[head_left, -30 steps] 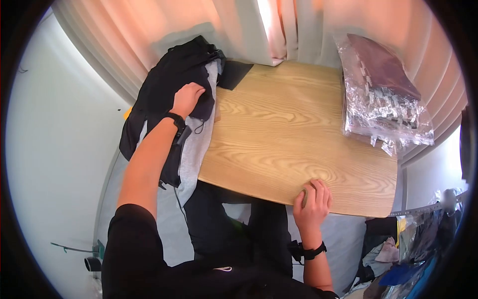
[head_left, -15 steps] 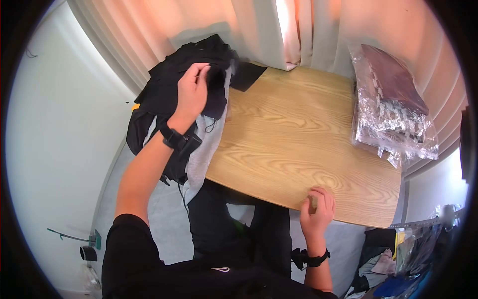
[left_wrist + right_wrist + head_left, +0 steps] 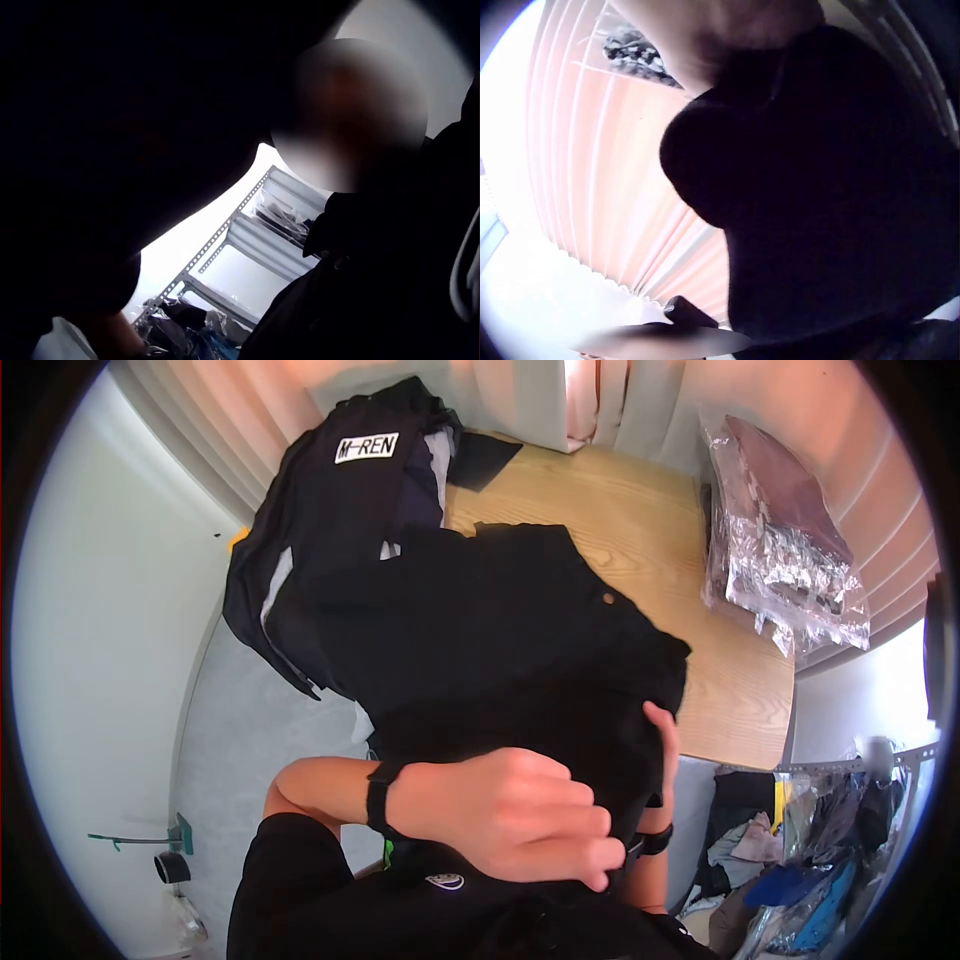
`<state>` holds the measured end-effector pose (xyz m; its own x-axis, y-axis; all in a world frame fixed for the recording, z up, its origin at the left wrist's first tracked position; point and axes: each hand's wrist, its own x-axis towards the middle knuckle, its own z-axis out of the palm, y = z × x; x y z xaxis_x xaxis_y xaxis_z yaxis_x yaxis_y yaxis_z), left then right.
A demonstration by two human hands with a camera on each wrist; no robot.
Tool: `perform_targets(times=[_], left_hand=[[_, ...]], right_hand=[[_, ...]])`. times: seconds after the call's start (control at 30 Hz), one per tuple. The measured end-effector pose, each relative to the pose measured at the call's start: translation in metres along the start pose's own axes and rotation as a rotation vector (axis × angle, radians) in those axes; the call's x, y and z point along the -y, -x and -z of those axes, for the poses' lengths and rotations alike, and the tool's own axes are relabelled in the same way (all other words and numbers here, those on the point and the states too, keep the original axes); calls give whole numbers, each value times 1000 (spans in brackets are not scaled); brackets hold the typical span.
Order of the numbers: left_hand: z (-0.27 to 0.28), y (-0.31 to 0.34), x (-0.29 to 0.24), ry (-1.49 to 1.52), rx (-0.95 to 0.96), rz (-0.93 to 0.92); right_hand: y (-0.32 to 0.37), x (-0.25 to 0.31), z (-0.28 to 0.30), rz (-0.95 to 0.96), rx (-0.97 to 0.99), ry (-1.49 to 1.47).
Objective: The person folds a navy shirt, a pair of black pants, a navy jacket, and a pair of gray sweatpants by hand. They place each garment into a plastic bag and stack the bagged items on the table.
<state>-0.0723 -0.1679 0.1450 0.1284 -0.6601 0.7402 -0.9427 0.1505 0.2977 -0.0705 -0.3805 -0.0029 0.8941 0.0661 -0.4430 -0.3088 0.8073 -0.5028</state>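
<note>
A black garment (image 3: 480,630) with a small round metal fitting spreads from the clothes pile across the table's left half and front edge. My left hand (image 3: 510,815) grips its near end close in front of my body, knuckles up and fingers curled. At the garment's right edge is my right hand (image 3: 664,745), one fingertip showing over the cloth and the other fingers hidden behind it. The right wrist view has the right hand (image 3: 727,30) at the top, against dark cloth. Dark cloth (image 3: 127,127) fills much of the left wrist view.
Left on the wooden table (image 3: 745,690) lies a pile of clothes (image 3: 340,490), its top black piece lettered "M-REN". A clear plastic bag (image 3: 785,550) holding folded cloth lies at the right. Bagged clothes (image 3: 790,860) fill a rack at the lower right. Curtains (image 3: 510,400) hang behind.
My left hand has pulled the black garment off the pile, toward me and rightward, baring the lettered piece beneath. The garment now covers much of the table and part of my right hand.
</note>
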Motion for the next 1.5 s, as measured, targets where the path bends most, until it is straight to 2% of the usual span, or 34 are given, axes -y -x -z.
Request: perform_targets(times=[0.03, 0.1, 0.13, 0.2, 0.27, 0.3, 0.33, 0.37, 0.4, 0.47, 0.5, 0.53, 0.6, 0.63, 0.7, 0.77, 0.8, 0.87, 0.9, 0.93, 0.97, 1.0, 1.03, 1.1, 1.13, 1.2, 1.27, 1.33, 1.37, 1.4, 1.47, 1.5], left_hand=[[4, 6, -1, 46, 2, 63], [11, 25, -6, 140, -61, 192], [21, 33, -10, 201, -44, 270], [29, 59, -13, 220, -249, 409], [43, 82, -23, 72, -515, 668], [54, 95, -18, -158, -617, 775], [66, 109, -6, -394, -712, 879], [78, 123, 11, -328, -796, 1000], [90, 139, 30, -260, -879, 1118], [103, 187, 66, 40, -1100, 1219], [106, 199, 70, 129, -1205, 1492], [105, 214, 73, 141, -1156, 1501], [95, 206, 67, -114, -892, 1562], [89, 212, 70, -103, -892, 1423], [88, 217, 75, -132, -847, 1429], [89, 220, 78, -167, -795, 1429], [89, 220, 80, -212, -776, 1425], [91, 221, 83, -252, -763, 1412], [90, 225, 82, -241, -788, 1402], [89, 228, 81, -230, -816, 1393], [86, 227, 79, -223, -825, 1388], [83, 225, 75, -237, -895, 1324], [82, 224, 74, -252, -961, 1260], [85, 227, 71, -279, -1028, 1192], [87, 228, 70, -309, -1087, 1132], [99, 221, 71, -369, -1048, 1216], [104, 233, 82, -501, -838, 1305], [106, 222, 79, -581, -680, 1403], [105, 219, 78, -601, -662, 1393], [107, 220, 78, -600, -654, 1386], [107, 224, 76, -643, -560, 1364], [109, 225, 77, -578, -582, 1380]], right_hand=[[7, 4, 4, 1, -19, 6], [37, 25, -30, 159, -102, -31], [44, 29, -37, 160, -125, -25], [48, 33, -51, 285, -70, 25], [41, 31, -75, 303, 48, 45], [29, 29, -92, 323, 78, 25], [-5, 26, -67, 475, 219, 57], [-17, 32, -97, 392, 415, 296], [-31, 32, -118, 418, 256, 577], [-74, 17, -118, 685, 211, 1065], [-88, 12, -106, 852, 232, 1345], [-100, 10, -96, 1022, 250, 1628], [-99, -2, -87, 971, 183, 1832], [-100, -6, -88, 1032, 104, 1814], [-103, -7, -92, 1087, 19, 1803], [-112, 0, -97, 1262, -472, 2106], [-116, 5, -96, 1262, -481, 2108], [-124, 20, -92, 737, -403, 2069], [-128, 21, -89, 863, -400, 2052], [-129, 22, -86, 869, -403, 2059], [-126, 23, -88, 1013, -335, 1996], [-123, 23, -92, 1152, -265, 1923], [-122, 25, -98, 1159, -268, 1926], [-114, 28, -117, 1363, -200, 1723], [-115, 28, -126, 1360, -201, 1724], [-128, 30, -141, 1366, -225, 1788], [-152, 30, -129, 1316, -184, 1857], [-172, 25, -109, 1063, -258, 2007], [-178, 28, -94, 1093, -179, 1894], [-167, 26, -94, 1094, -191, 1889], [-120, 15, -81, 1213, -150, 1542], [-92, 4, -76, 1079, -168, 1456]])
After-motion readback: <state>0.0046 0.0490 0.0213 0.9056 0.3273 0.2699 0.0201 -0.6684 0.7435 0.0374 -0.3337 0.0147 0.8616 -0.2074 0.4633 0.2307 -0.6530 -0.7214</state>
